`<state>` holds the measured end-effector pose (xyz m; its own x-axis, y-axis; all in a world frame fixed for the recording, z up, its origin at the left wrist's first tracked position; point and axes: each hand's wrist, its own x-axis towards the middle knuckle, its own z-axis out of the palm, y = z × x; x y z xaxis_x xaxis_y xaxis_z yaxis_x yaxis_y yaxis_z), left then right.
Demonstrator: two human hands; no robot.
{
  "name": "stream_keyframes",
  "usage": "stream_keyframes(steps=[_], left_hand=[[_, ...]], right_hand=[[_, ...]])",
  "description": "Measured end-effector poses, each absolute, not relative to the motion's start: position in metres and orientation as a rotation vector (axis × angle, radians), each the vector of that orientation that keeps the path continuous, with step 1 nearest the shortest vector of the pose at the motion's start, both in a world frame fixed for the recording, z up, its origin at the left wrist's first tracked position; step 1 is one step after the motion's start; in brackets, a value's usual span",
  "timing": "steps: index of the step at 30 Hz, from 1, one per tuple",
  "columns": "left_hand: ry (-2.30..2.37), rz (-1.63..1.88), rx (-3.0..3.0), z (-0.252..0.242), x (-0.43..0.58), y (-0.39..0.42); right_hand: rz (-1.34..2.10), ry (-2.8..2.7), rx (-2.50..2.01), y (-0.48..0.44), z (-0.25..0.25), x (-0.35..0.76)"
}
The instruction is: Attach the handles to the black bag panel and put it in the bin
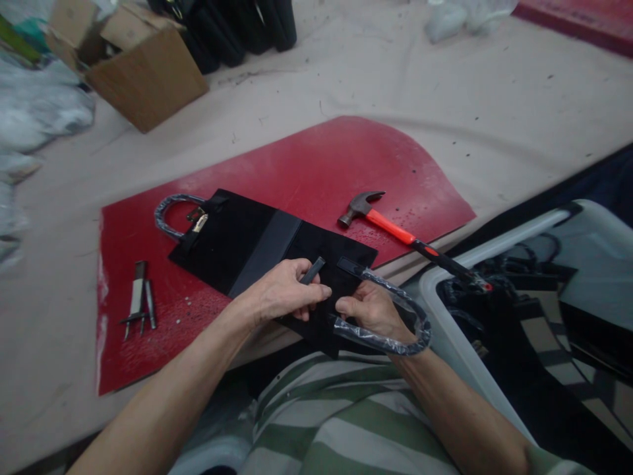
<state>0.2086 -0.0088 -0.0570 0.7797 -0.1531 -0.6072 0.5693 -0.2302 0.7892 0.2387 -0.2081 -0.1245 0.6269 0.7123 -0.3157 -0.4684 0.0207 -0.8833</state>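
A long black bag panel [237, 227] lies slanted across the red mat, its near end hanging over the mat's edge toward me. It has a plastic-wrapped handle [161, 214] with a metal clasp [200, 223] at the far end. A second plastic-wrapped handle [425, 330] loops out of the near end. My left hand [284, 290] is closed over the panel, with a short dark strip [314, 269] sticking out between thumb and fingers. Reaching through the near handle's loop, my right hand [373, 309] pinches the panel's edge, thumb on top; its fingertips are partly hidden.
A claw hammer [390, 226] rests on the red mat [306, 158], its grip jutting over a white bin [430, 290] of black pieces at right. Pronged metal tools [139, 300] lie at left. A cardboard box [148, 79] stands behind, near plastic bags [44, 105].
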Motion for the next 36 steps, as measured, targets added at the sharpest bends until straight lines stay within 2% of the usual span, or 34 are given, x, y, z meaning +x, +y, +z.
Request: stream_keyframes(steps=[21, 29, 36], left_hand=[[0.331, -0.7, 1.641, -0.059, 0.209, -0.008], [0.37, -0.69, 1.637, -0.054, 0.211, -0.011], [0.393, -0.687, 1.64, -0.053, 0.211, -0.013]], right_hand=[[0.904, -0.269, -1.235, -0.207, -0.124, 0.238], [0.95, -0.206, -1.015, -0.201, -0.098, 0.239], [0.965, -0.133, -1.229, -0.201, -0.088, 0.247]])
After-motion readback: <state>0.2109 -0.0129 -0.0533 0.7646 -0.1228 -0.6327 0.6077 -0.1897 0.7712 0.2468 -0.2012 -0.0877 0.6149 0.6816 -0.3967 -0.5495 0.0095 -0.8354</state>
